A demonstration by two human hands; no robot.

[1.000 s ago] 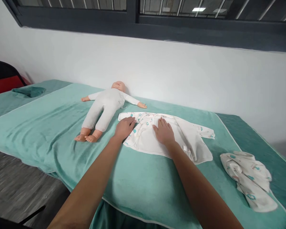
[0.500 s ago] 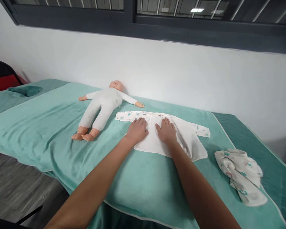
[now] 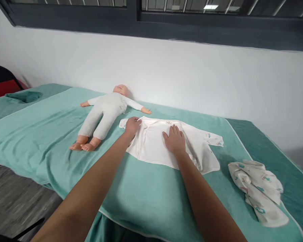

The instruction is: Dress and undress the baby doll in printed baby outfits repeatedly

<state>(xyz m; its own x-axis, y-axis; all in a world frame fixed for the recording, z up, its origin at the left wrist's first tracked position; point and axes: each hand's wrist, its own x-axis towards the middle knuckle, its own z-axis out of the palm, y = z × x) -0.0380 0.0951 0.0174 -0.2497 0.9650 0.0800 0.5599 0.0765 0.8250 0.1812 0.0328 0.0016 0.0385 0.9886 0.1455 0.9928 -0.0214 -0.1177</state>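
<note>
A white baby shirt (image 3: 151,143) with printed sleeves lies spread on the green cover, its plain inner side largely showing. At the shirt's left shoulder, my left hand (image 3: 133,126) has its fingers curled on the fabric, covering part of the left sleeve. My right hand (image 3: 175,139) rests flat on the middle of the shirt, fingers stretched out below the neck label (image 3: 169,122). A baby doll (image 3: 107,107) in a white body suit lies on its back, left of the shirt and beyond my left hand.
A crumpled printed baby garment (image 3: 259,191) lies at the right. Green covers (image 3: 50,127) drape over the bed, with a small folded green cloth (image 3: 24,96) at far left. Behind runs a white wall (image 3: 192,77) below a dark window frame (image 3: 204,28). A red and black object (image 3: 3,80) stands far left.
My left hand has moved left from the shirt's middle to its left shoulder. The left front panel now lies opened outward, showing its plain inside. My right hand stays on the shirt.
</note>
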